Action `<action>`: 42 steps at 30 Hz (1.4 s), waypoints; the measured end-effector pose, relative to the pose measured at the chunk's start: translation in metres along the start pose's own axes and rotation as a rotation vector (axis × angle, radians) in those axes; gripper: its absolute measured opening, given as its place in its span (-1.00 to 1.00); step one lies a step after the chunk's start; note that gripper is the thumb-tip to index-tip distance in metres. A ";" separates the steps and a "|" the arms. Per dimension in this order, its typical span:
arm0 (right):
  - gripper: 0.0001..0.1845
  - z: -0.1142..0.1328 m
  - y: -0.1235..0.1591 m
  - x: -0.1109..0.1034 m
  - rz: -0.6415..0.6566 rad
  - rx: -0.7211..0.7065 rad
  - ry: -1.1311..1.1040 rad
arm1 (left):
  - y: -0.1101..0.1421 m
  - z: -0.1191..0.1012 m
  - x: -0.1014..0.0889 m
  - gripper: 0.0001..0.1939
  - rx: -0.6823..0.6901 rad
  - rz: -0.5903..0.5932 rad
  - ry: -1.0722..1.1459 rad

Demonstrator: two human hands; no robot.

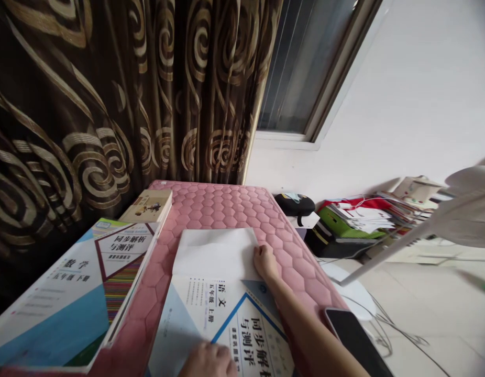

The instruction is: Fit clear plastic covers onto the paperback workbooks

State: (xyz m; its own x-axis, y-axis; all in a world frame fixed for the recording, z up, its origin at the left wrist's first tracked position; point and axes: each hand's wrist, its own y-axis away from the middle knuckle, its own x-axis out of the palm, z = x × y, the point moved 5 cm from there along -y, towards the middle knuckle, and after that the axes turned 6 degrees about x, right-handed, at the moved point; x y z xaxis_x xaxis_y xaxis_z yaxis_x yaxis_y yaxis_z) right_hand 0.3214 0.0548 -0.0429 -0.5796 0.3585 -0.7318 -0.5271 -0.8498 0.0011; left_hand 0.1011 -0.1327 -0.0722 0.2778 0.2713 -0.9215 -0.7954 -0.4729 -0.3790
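A workbook (230, 324) with a white and blue cover and printed characters lies in front of me on a pink quilted surface (222, 204). A white sheet (215, 254) covers its far end. My right hand (265, 262) rests at the sheet's right edge, with its fingers curled on the paper. My left hand (209, 361) is only partly in view at the bottom edge. Its fingers lie flat on the workbook's cover.
A second, larger workbook (75, 293) lies at the left, with a small book (148, 205) beyond it by the brown patterned curtain (109, 104). A dark phone (354, 335) sits at the right edge. On the floor are stacked papers (360, 217), a black bag (294, 204) and cables.
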 end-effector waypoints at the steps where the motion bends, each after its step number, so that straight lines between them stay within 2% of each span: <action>1: -0.75 0.001 0.000 0.000 0.000 0.001 0.007 | -0.011 0.010 -0.009 -0.69 -0.012 0.026 0.026; 3: -0.74 0.002 0.000 0.001 0.002 0.000 0.018 | -0.035 0.043 -0.026 -0.49 -0.171 0.072 0.005; 5: -0.72 0.003 0.000 0.001 0.005 -0.002 0.027 | -0.057 0.078 -0.032 -0.43 -0.280 0.126 -0.023; 7: -0.71 0.004 0.001 -0.001 0.007 -0.002 0.040 | -0.068 0.111 -0.026 -0.44 -0.418 0.165 -0.040; 10: -0.64 0.003 0.001 -0.006 0.008 0.008 0.082 | -0.072 0.135 -0.006 -0.44 -0.494 0.239 0.005; 14: -0.52 0.011 0.002 -0.015 0.001 -0.057 0.171 | -0.072 0.137 0.004 -0.42 -0.543 0.293 0.040; 18: -0.52 0.037 0.012 -0.009 0.017 -0.223 0.247 | -0.074 0.134 0.003 -0.44 -0.568 0.272 0.011; 21: -0.50 0.068 0.031 0.014 0.092 -0.407 0.265 | -0.075 0.134 0.005 -0.45 -0.563 0.244 -0.019; 23: -0.47 0.087 0.047 0.036 0.196 -0.534 0.279 | -0.076 0.133 0.006 -0.46 -0.548 0.229 -0.030; 25: -0.42 0.095 0.058 0.056 0.329 -0.596 0.329 | -0.076 0.132 0.007 -0.47 -0.526 0.217 -0.031; 28: -0.35 0.083 0.056 0.066 0.417 -0.541 0.424 | -0.072 0.139 0.007 -0.47 -0.566 0.187 -0.062; 32: -0.33 0.048 0.035 0.047 0.328 -0.429 0.506 | -0.054 0.158 0.001 -0.47 -0.680 0.206 -0.150; 36: -0.34 0.025 0.023 0.034 0.272 -0.409 0.543 | -0.047 0.168 -0.016 -0.49 -0.839 0.227 -0.210; 38: -0.35 0.023 0.022 0.035 0.255 -0.416 0.557 | -0.064 0.166 -0.018 -0.47 -0.839 0.237 -0.198; 42: -0.37 0.024 0.024 0.040 0.224 -0.429 0.581 | -0.126 0.159 0.006 -0.43 -0.646 0.266 -0.072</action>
State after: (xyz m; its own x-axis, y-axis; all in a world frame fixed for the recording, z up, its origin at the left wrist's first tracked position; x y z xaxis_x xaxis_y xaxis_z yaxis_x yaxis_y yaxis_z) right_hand 0.2707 0.0585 -0.0562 -0.1604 -0.0013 -0.9870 -0.0780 -0.9969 0.0140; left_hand 0.1178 0.0620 -0.0166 0.0639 0.1214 -0.9905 -0.3464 -0.9282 -0.1361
